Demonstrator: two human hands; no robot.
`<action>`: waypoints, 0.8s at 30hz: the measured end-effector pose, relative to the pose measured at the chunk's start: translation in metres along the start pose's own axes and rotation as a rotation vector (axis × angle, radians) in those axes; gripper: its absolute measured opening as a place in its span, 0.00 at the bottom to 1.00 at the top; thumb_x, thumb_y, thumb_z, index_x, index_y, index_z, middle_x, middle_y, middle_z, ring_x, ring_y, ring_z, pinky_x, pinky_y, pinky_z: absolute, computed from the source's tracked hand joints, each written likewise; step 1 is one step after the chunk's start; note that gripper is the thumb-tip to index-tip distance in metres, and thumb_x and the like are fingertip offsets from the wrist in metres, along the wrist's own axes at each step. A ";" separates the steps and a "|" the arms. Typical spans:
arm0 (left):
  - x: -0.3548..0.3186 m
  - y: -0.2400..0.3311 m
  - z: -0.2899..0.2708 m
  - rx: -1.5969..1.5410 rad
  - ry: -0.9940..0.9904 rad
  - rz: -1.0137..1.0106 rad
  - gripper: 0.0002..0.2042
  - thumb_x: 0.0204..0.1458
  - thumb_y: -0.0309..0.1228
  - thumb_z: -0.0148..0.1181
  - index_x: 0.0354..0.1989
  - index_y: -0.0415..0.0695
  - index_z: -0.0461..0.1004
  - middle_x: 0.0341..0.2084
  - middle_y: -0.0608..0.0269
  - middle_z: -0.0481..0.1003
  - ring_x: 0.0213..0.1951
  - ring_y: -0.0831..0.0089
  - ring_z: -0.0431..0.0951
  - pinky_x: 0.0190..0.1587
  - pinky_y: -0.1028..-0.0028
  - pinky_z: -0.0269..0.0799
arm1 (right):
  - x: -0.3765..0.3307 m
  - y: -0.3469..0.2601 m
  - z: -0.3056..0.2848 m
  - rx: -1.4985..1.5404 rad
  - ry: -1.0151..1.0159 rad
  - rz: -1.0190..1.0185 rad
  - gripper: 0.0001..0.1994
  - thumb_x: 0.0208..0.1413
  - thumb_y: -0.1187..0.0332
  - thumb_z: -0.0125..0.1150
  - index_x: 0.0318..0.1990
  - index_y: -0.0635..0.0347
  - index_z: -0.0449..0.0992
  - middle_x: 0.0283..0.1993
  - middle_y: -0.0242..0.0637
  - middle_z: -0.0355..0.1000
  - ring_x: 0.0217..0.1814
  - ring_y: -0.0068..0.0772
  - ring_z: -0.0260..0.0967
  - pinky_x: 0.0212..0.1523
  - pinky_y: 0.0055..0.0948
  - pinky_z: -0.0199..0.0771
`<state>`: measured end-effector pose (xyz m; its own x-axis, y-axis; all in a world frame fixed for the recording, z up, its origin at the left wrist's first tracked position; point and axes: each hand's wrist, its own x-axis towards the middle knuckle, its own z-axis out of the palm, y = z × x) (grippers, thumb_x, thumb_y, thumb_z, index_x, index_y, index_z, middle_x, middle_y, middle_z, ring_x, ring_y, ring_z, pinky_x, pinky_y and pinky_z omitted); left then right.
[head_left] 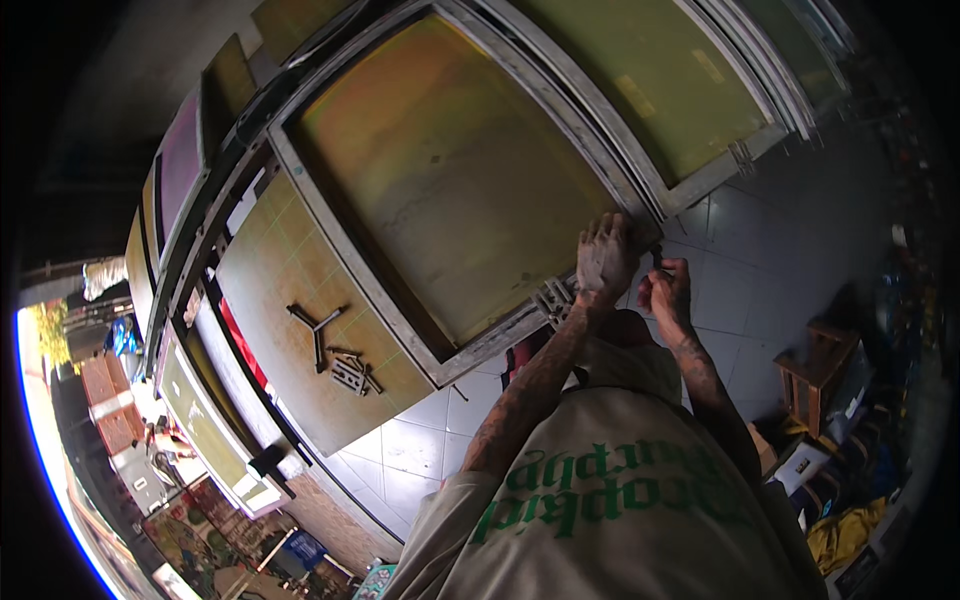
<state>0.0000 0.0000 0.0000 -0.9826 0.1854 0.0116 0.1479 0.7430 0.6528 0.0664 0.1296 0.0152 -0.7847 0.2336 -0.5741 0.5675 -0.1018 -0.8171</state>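
A large screen-printing frame (345,260) with metal bars and yellow-green mesh lies in front of me. Over the bar by its near right corner bends my left hand (605,262), fingers closed on the frame. Just right of that corner, my right hand (668,292) is curled around something small and dark, mostly hidden by the fingers. Small metal clamp pieces (553,298) sit on the near bar beside my left wrist. Farther left, a Y-shaped wrench (319,330) and a pile of small metal parts (352,374) rest on a tan board (285,270).
A second framed screen (660,80) stands at the upper right, with more panels (180,190) along the curved rail at left. White floor tiles (735,250) show below. To the right are a small wooden stool (815,385) and a yellow cloth (840,535).
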 end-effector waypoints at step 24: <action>0.008 0.038 -0.012 -0.052 0.098 0.028 0.10 0.52 0.35 0.63 0.40 0.46 0.75 0.36 0.57 0.76 0.41 0.53 0.76 0.44 0.57 0.71 | 0.130 0.158 -0.024 -0.435 0.155 -0.761 0.06 0.62 0.69 0.55 0.43 0.59 0.71 0.34 0.45 0.71 0.34 0.51 0.71 0.35 0.44 0.72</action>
<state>-0.0032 0.0219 0.0343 -0.9848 0.1400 0.1027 0.1719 0.7036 0.6895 0.0596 0.1670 -0.1871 -0.9631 0.2198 0.1551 -0.0242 0.5035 -0.8636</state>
